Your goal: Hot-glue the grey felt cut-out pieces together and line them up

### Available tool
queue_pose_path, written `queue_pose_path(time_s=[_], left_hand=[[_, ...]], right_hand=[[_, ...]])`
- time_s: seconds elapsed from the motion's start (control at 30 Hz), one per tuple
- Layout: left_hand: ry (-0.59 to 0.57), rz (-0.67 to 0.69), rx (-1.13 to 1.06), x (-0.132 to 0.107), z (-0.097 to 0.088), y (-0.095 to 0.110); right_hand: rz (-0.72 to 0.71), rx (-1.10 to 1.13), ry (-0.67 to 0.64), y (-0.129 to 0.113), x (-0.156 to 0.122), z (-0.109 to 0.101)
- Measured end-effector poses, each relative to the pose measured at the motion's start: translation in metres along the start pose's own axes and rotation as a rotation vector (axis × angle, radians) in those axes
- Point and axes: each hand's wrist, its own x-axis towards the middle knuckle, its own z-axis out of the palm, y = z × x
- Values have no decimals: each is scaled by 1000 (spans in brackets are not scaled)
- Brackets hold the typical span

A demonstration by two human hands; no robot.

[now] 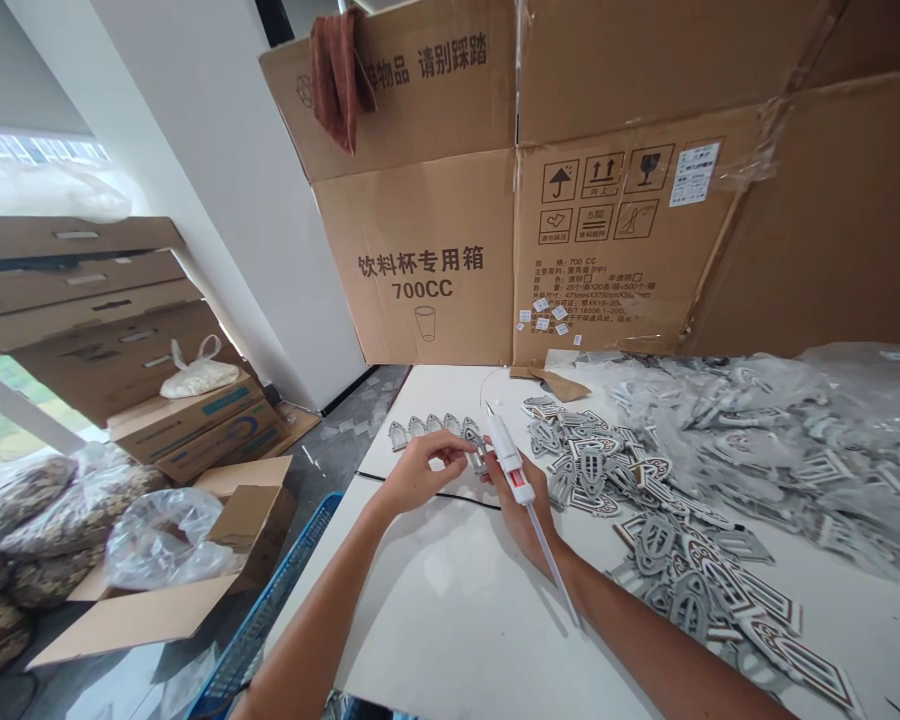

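My right hand (pixel 521 498) is closed around a white pen-like glue applicator (pixel 511 462) with a red band; its tip points away from me and a thin tube trails back over my forearm. My left hand (pixel 418 470) pinches a small grey arch-shaped cutout (pixel 474 459) just left of the applicator, fingers curled. A short row of the same grey arch pieces (pixel 429 428) lies on the white table (pixel 450 610) just beyond my hands.
A heap of grey arch cutouts (pixel 645 520) and clear bags of more (pixel 795 440) cover the table's right side. A large cardboard box (pixel 510 220) stands behind. Left of the table sit a blue crate (pixel 270 610), open cartons and plastic bags on the floor.
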Motion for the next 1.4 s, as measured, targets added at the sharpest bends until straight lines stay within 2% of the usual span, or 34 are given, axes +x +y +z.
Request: queue_pose_path(time_s=[0.17,0.4,0.57,0.73,1.07,1.23,1.33,1.4], left_hand=[[45,-49,31,1,4,0],[67,-12,102,2,5,-1],[76,73,154,1,8,-1],[147,171,208,1,14,-5],[112,250,233,2,15,-10],[183,298,286,2,16,-7],[255,249,334,2,15,-4],[239,140,309,1,14,-4]], right_hand=[[0,-16,-27,-3,-1,-1],[1,-45,-29,-5,0,-2],[13,-36,-24,-11,-1,-1],[24,-13,-20,-8,0,0],[0,7,-57,-4,0,-1],[7,5,-62,4,1,-2],[25,-9,-51,9,3,-2],[38,-24,-49,8,3,-3]])
